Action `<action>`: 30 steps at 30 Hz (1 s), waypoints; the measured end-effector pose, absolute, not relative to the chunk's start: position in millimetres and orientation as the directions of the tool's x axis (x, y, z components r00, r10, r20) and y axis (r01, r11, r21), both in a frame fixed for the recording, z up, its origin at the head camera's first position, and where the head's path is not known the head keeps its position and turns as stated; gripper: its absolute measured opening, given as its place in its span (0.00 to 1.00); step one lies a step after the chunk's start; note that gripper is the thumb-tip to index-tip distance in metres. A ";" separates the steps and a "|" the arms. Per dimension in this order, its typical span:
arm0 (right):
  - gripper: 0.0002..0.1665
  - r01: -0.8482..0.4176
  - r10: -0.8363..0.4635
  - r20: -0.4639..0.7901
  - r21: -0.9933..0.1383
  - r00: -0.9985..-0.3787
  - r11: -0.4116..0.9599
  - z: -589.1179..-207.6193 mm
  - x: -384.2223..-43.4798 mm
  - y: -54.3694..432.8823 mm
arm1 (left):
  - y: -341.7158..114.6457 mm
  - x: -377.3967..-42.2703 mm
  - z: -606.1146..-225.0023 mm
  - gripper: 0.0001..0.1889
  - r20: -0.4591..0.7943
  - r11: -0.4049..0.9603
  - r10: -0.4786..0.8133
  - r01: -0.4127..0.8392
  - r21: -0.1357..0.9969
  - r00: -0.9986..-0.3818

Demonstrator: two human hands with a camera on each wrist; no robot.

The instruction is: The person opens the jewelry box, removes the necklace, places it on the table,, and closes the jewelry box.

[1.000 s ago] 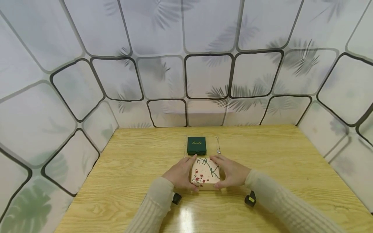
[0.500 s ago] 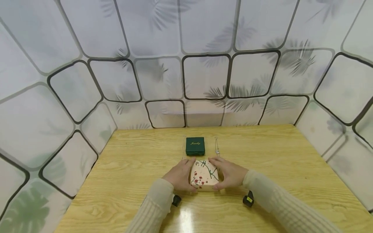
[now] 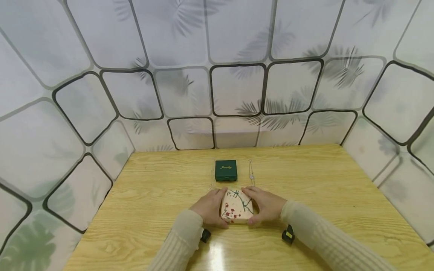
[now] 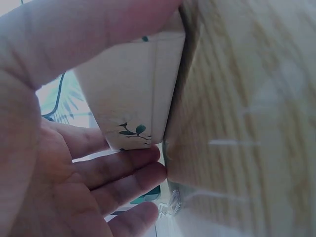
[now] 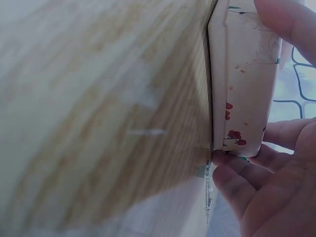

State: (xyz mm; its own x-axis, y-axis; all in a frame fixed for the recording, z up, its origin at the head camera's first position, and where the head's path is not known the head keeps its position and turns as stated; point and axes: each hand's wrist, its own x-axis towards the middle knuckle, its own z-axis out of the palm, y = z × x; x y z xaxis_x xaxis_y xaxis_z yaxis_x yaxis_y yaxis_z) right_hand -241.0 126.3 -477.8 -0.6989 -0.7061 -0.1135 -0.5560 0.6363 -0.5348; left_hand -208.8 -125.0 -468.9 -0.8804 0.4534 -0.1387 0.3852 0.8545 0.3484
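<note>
A cream box (image 3: 237, 207) with red blossoms and green stems on its lid sits on the wooden table. My left hand (image 3: 211, 207) holds its left side, thumb at the near corner and fingers at the far corner. On the opposite side my right hand (image 3: 266, 205) grips it the same way. Both wrist views show the box's side walls (image 4: 131, 94) close to the tabletop, with thumb and fingers at its ends. Just beyond it lies a dark green box (image 3: 226, 170) with gold lettering that appears to read "Jewelry".
A silver chain with a small pendant (image 3: 251, 176) lies right of the green box. A thin, faint chain (image 3: 212, 177) lies on its left. The wooden table (image 3: 152, 188) meets a patterned cloth wall (image 3: 237, 90) at the back and sides.
The cream box, held by both hands, has slid slightly toward me, so the gap to the green box is wider. The head view has shifted a little.
</note>
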 end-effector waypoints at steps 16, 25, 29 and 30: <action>0.70 -0.538 -0.687 -0.132 -0.525 -0.714 0.659 -482.2 -242.7 125.8 | -126.2 -209.4 -469.3 0.67 -0.127 0.849 0.468 0.404 0.340 -0.875; 0.69 -0.532 -0.686 -0.126 -0.537 -0.717 0.655 -475.3 -239.2 123.8 | -129.2 -209.3 -466.8 0.67 -0.138 0.848 0.469 0.401 0.347 -0.872; 0.70 -0.534 -0.681 -0.110 -0.535 -0.724 0.655 -475.5 -239.3 126.5 | -128.7 -209.4 -466.9 0.66 -0.140 0.848 0.467 0.398 0.350 -0.873; 0.70 -0.535 -0.677 -0.105 -0.530 -0.728 0.658 -475.6 -239.5 127.9 | -128.2 -209.5 -466.7 0.66 -0.139 0.847 0.467 0.397 0.353 -0.873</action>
